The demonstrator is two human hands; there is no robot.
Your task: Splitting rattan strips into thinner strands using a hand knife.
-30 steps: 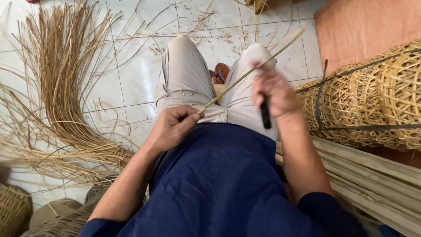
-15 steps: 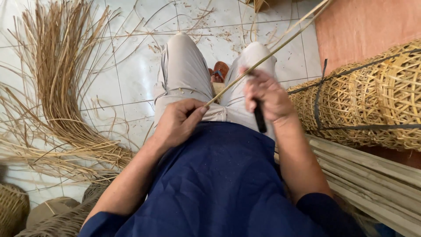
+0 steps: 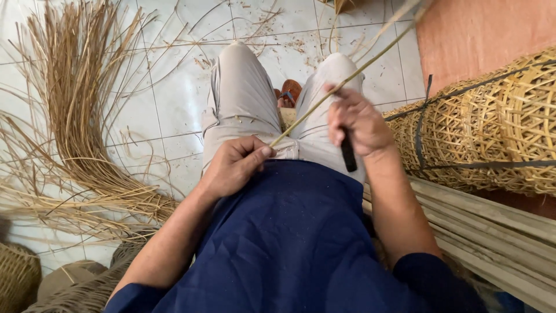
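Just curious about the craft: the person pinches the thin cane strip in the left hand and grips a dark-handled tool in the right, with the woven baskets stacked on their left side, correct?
Not quite. The head view shows the woven baskets on the person's right side; loose cane strands lie on the left. The left hand does pinch the cane strip, and the right hand grips the dark-handled tool.

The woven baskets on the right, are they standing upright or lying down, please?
Lying down: the woven baskets rest sideways, strapped together with dark bands.

1. The long thin stick (image 3: 341,81) goes blurry near the top edge, and its far end is cut off.
2. The right hand (image 3: 358,120) hides most of the dark tool (image 3: 348,156).
3. The woven basket roll (image 3: 492,133) runs off the right edge.
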